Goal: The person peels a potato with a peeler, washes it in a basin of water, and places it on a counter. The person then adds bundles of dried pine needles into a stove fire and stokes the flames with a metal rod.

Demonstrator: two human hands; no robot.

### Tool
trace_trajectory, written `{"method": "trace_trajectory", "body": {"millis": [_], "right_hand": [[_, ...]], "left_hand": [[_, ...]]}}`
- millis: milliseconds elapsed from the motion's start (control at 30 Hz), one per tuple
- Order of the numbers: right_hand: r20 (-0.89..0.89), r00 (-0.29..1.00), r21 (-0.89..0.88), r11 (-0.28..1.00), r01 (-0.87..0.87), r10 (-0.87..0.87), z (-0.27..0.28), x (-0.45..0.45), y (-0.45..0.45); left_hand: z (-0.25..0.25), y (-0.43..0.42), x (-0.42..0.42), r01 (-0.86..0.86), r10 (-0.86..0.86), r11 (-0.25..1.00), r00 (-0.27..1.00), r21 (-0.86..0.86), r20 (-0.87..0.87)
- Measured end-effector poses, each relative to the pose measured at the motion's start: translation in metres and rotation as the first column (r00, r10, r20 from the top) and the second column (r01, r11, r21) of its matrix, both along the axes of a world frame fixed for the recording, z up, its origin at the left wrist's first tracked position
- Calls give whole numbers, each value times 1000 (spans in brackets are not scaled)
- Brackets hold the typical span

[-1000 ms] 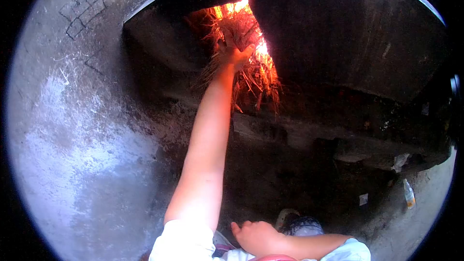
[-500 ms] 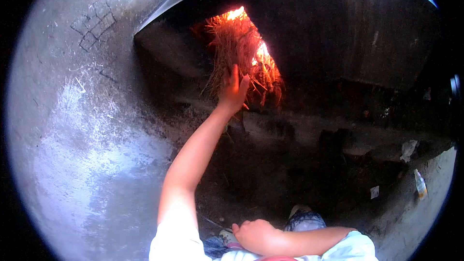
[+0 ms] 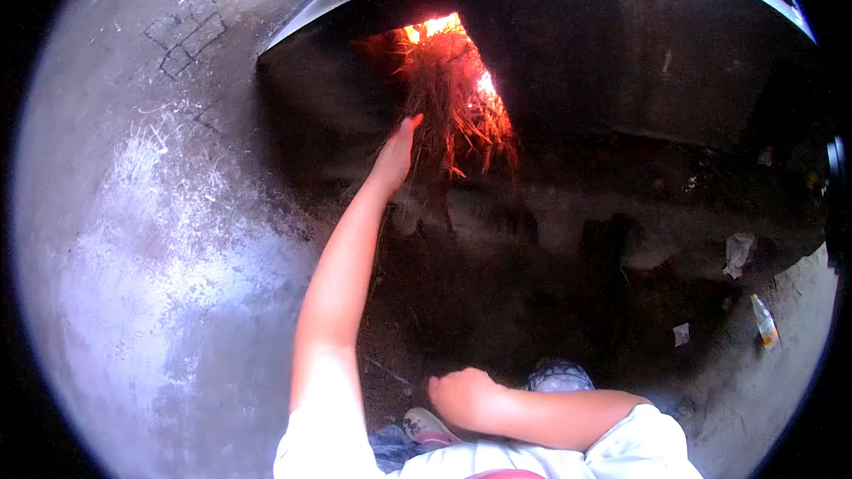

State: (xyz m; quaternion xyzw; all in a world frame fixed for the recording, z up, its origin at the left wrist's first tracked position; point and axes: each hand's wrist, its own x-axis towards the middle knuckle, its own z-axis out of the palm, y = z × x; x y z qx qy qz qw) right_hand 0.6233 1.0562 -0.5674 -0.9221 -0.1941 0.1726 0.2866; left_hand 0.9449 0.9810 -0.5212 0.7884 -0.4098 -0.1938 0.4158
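A bundle of dry straw (image 3: pixel 439 93) sticks out of the glowing stove opening, its upper part lit orange. My left hand (image 3: pixel 398 153) is at the bundle's left side, seen edge-on with its fingers stretched out; it appears to touch the straw, but its grip is on nothing. Flames (image 3: pixel 435 28) burn at the top and right of the opening. Low in the view, my right hand (image 3: pixel 463 397) is curled closed in front of my body. Its palm is hidden, and a thin stick-like line (image 3: pixel 388 372) shows just left of it.
The dark stove front (image 3: pixel 603 53) spans the upper view under a pale-edged top. A scuffed wall (image 3: pixel 177 257) stands on the left. At right lie a bottle (image 3: pixel 764 323), a crumpled wrapper (image 3: pixel 738 255) and a small scrap (image 3: pixel 681 334). My shoe (image 3: pixel 429 427) is below.
My left hand has moved left from the front of the straw to its side and turned edge-on. My right hand has risen slightly, still closed. The view has shifted a little.
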Motion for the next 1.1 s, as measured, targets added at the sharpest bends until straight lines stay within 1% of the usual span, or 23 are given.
{"method": "trace_trajectory", "body": {"millis": [33, 67, 100, 167, 233, 267, 300, 333, 367, 433, 467, 500, 533, 567, 633, 700, 733, 767, 833, 900, 967, 1033, 1100], "right_hand": [[32, 998, -35, 998, 50, -49, -6, 0, 6], [40, 998, -75, 996, 53, -50, -9, -2, 10], [46, 998, -116, 992, 53, -48, -5, -1, 9], [48, 996, -138, 987, 85, -79, -10, 0, 12], [96, 987, -124, 983, 138, -126, -20, 3, 10], [47, 989, -146, 979, 144, -138, -23, 5, 8], [12, 979, -183, 962, 201, -202, -18, 7, 5], [13, 977, -214, 954, 209, -211, -17, 7, 0], [83, 953, -202, 932, 302, -291, -17, 6, -4], [169, 916, -189, 900, 392, -363, -25, 5, -15], [273, 877, -138, 886, 442, -395, -30, 1, -22], [365, 830, -84, 873, 481, -422, -34, -5, -28], [440, 786, -91, 849, 520, -434, -33, -11, -34], [489, 736, -57, 825, 563, -468, -31, -17, -41], [524, 682, -57, 778, 626, -510, -18, -38, -57], [538, 656, -46, 759, 650, -529, -12, -62, -74], [522, 657, -73, 738, 671, -545, -8, -75, -84], [524, 676, -112, 746, 657, -517, -8, -89, -91], [583, 615, -88, 711, 698, -531, -17, -117, -104], [458, 628, -133, 650, 748, -629, -30, -145, -109], [506, 622, -103, 674, 731, -598, -57, -174, -118], [462, 630, -244, 594, 767, -624, -62, -194, -109], [466, 623, -226, 596, 770, -628, -64, -203, -102]], "left_hand": [[3, 21, -9, -44, 41, 999, 986, 16, 163], [4, 43, -20, -92, 79, 995, 944, 26, 320], [10, 64, -35, -100, 87, 995, 945, 24, 315], [30, 107, -75, -60, 112, 988, 910, -141, 398], [37, 149, -107, -135, 211, 959, 926, -247, 314], [39, 168, -126, -103, 206, 951, 915, -292, 346], [43, 185, -148, -131, 231, 940, 925, -316, 302], [37, 203, -160, -130, 248, 932, 910, -339, 332], [30, 221, -171, -129, 268, 922, 894, -364, 360], [19, 249, -194, -160, 302, 918, 876, -364, 375], [14, 261, -206, -218, 338, 912, 879, -347, 336], [3, 274, -214, -236, 358, 898, 882, -372, 306], [-12, 288, -220, -272, 380, 903, 866, -332, 324], [-25, 299, -225, -305, 398, 906, 852, -293, 341], [-41, 316, -236, -370, 435, 894, 850, -253, 296], [-53, 326, -235, -391, 440, 894, 855, -217, 275], [-44, 326, -238, -392, 441, 893, 860, -221, 258], [-42, 326, -239, -398, 460, 883, 842, -250, 282], [-38, 327, -239, -403, 477, 873, 825, -275, 304], [-41, 330, -239, -420, 496, 856, 830, -300, 254], [-44, 332, -238, -412, 471, 874, 848, -258, 243], [-45, 332, -235, -412, 470, 873, 855, -261, 220], [-46, 331, -233, -401, 456, 871, 874, -283, 165]]}}
